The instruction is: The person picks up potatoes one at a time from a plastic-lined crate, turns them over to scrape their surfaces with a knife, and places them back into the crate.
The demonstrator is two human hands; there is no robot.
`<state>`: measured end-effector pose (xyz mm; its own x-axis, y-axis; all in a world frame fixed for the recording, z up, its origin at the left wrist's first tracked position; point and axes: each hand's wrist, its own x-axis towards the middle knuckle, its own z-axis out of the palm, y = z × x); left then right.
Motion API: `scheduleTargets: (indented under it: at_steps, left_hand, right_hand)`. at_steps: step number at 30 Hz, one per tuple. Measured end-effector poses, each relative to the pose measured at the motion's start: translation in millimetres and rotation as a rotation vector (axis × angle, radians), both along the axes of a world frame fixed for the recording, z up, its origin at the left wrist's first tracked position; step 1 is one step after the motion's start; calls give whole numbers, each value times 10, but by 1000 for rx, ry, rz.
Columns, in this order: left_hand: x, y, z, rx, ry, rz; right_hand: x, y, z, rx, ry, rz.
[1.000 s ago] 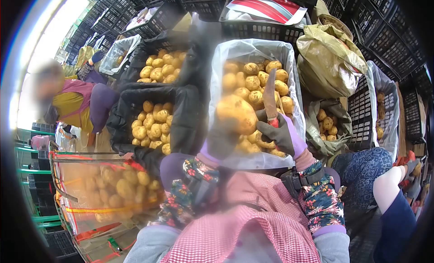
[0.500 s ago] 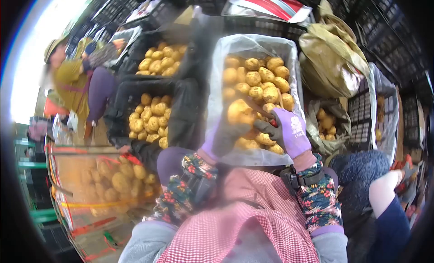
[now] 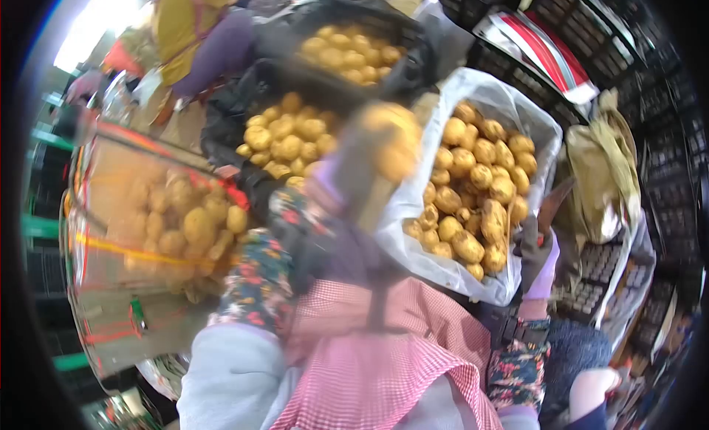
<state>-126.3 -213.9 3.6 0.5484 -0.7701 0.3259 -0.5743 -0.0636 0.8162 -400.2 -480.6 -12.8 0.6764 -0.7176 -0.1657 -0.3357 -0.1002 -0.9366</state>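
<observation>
My left hand (image 3: pixel 360 168), in a purple and dark grey glove and blurred by motion, grips a large potato (image 3: pixel 393 140) above the gap between the crates. Low at the right side of the white-lined crate (image 3: pixel 413 256) is my right hand (image 3: pixel 535 256), also gloved. Its fingers are closed on what looks like a knife (image 3: pixel 552 206) with a brown blade pointing up. Many potatoes (image 3: pixel 480 176) fill the white-lined crate, some with dark soil marks. A thin brown stick (image 3: pixel 509 227) lies among them.
Two black-lined crates of potatoes (image 3: pixel 288 140) (image 3: pixel 353 55) stand to the left. Nearer, a clear-sided bag (image 3: pixel 111 282) holds more potatoes. A co-worker (image 3: pixel 193 42) sits at upper left. An olive sack (image 3: pixel 605 179) and stacked black crates (image 3: pixel 668 157) line the right.
My view has turned left. My left hand has lifted the potato from over the white-lined crate and carried it left. My right hand has drawn back to the crate's right side with the knife.
</observation>
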Motion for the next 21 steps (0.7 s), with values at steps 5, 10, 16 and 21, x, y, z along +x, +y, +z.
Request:
scheduleTargets:
  at_steps: [5, 10, 16, 21]
  left_hand:
    - [1504, 1480, -1107, 309, 113, 198]
    - [1386, 1172, -658, 587, 771, 610]
    - [299, -815, -54, 549, 337, 47]
    - [-987, -1439, -1215, 747, -330, -559]
  right_hand:
    - [-29, -5, 57, -39, -102, -162]
    - [4, 17, 391, -88, -116, -216]
    - [68, 51, 611, 169, -273, -154]
    - [-42, -11, 490, 8, -110, -171]
